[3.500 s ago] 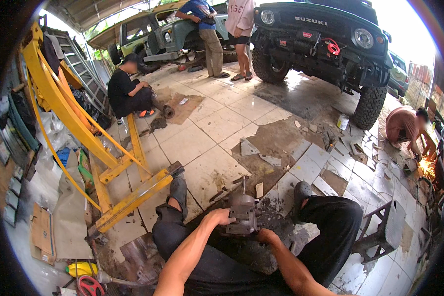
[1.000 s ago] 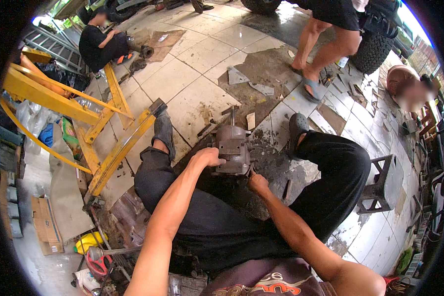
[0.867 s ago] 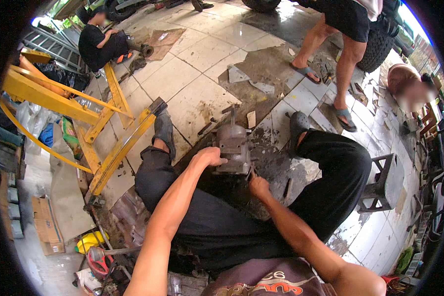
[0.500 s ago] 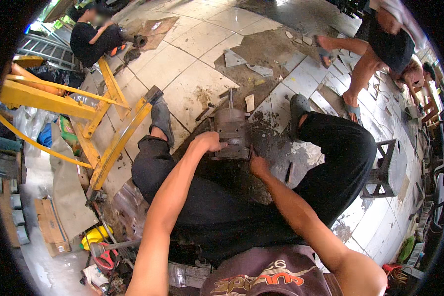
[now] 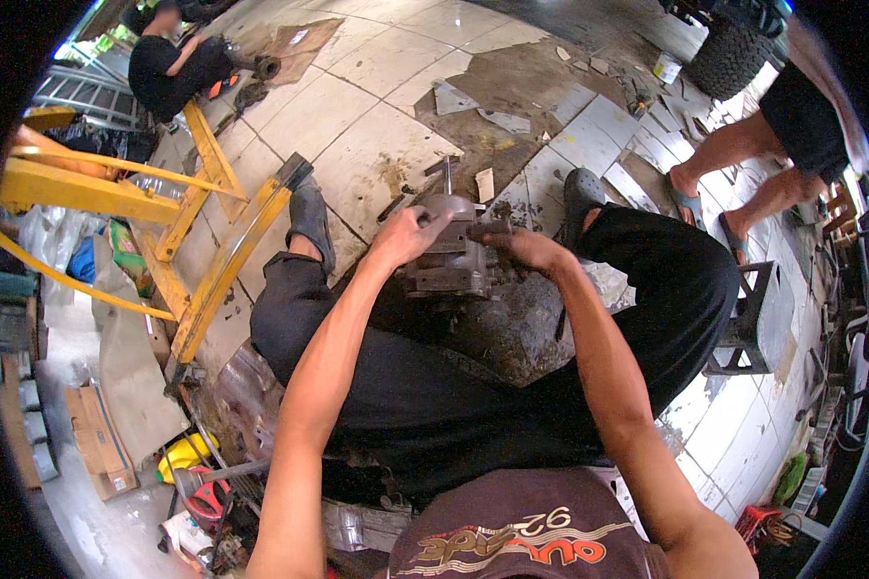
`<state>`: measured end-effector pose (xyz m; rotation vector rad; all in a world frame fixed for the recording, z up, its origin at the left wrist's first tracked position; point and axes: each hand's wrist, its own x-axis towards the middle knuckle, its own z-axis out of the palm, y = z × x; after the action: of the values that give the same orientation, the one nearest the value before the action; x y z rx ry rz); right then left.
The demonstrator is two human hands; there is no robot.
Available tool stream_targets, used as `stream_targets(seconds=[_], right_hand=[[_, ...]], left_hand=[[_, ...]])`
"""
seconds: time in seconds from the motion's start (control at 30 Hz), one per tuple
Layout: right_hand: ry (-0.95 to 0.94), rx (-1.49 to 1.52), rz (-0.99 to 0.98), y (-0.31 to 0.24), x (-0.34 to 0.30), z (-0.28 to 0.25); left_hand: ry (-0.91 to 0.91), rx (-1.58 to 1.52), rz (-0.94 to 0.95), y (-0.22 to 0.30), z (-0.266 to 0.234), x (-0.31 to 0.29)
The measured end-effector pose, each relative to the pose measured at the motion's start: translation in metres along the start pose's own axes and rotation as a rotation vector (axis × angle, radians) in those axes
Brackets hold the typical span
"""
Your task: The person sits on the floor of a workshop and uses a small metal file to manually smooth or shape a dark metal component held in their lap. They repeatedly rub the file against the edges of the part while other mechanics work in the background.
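A greasy, dark metal gearbox housing [image 5: 449, 280] stands on the floor between my legs. Its bright shaft [image 5: 447, 174] points away from me. At the housing's far left part is my left hand [image 5: 401, 238], thumb and fingers apart, the fingertips slightly blurred over the metal. From the right my right hand [image 5: 529, 251] reaches across the housing's top, its blackened fingers stretched out toward the left hand. No separate tool shows in either hand. What lies under the fingers is hidden.
A yellow metal frame [image 5: 217, 289] stands on the left. A grey plastic stool [image 5: 748, 323] is beside my right knee. Broken tiles [image 5: 502, 121] lie ahead. One person [image 5: 154, 72] sits at the far left; another person's legs [image 5: 743, 164] are at the right, near a tyre [image 5: 729, 63].
Both my hands have moved from the housing's near part to its far, upper part. The right hand's fingers now stretch inward. At the right, the other person has shifted farther right, revealing the tyre.
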<state>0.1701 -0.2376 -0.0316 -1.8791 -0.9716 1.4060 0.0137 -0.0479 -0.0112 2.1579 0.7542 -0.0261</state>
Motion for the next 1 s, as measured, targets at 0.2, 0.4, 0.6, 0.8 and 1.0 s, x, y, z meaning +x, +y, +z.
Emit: stream_targets(seconds=[0.2, 0.4, 0.6, 0.8, 1.0], right_hand=[[0.054, 0.465, -0.12, -0.041, 0.021, -0.004], [0.468, 0.289, -0.167, 0.015, 0.062, 0.002], [0.418, -0.113, 0.064, 0.073, 0.077, 0.066], [0.45, -0.169, 0.226, 0.043, 0.038, 0.128], [0.619, 0.277, 0.061, 0.072, 0.053, 0.137]], left_hand=[[0.062, -0.557, 0.19, 0.009, 0.003, -0.003], [0.579, -0.115, -0.068, -0.008, -0.028, 0.001], [0.627, 0.047, -0.332, -0.07, 0.031, -0.01], [0.619, -0.115, -0.537, -0.066, 0.104, -0.027], [0.649, -0.208, -0.568, -0.054, 0.109, -0.027]])
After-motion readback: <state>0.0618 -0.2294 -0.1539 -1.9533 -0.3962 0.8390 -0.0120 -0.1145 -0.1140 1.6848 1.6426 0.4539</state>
